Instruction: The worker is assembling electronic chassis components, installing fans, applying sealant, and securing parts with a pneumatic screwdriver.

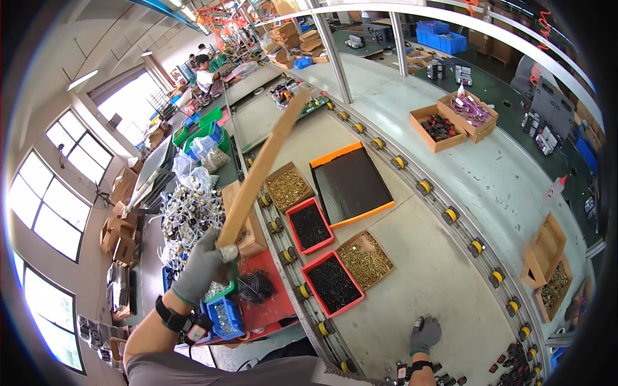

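Note:
My left hand, in a grey glove, is closed around the lower end of a long flat wooden stick. The stick slants up and to the right above the worktable. My right hand, also gloved in grey, is over the pale board near the front. Its thumb is visible, but the other fingers bend down and are partly hidden; nothing shows in it. Left of it is a red bin of small black parts, beside a cardboard box of brass-coloured parts. Small black-and-red parts lie to its right.
Behind stand a second red bin, another cardboard box and an orange-edged black tray. Roller rails flank the board. On the left, cabled parts are piled beside blue bins. A co-worker sits far off.

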`<state>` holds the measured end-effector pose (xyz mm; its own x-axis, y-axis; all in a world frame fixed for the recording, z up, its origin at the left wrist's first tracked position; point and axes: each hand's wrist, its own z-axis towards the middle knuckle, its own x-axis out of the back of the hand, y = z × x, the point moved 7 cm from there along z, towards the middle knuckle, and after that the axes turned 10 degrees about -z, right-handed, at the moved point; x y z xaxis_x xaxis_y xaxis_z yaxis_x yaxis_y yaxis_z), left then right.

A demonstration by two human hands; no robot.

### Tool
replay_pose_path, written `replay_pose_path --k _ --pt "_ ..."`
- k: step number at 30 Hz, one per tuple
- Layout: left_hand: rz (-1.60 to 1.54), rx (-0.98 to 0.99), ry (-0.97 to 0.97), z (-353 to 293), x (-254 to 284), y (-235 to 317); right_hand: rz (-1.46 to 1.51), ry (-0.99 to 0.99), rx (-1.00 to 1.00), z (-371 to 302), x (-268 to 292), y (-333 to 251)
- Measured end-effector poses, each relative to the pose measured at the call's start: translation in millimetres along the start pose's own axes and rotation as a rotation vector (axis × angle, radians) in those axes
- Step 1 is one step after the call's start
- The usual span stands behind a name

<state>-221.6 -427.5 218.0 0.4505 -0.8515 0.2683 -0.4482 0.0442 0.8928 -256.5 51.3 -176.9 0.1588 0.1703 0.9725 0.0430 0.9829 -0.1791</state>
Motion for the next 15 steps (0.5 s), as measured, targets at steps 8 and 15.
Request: replay_pose_path --k 8,15 --pt "0.116 -0.142 0.121 317 133 55 -0.088 -0.030 -0.060 -1 1 -10" --pt "0.033 -0.069 0.390 554 185 48 -0.133 -0.132 -0.211 0 -16 5"
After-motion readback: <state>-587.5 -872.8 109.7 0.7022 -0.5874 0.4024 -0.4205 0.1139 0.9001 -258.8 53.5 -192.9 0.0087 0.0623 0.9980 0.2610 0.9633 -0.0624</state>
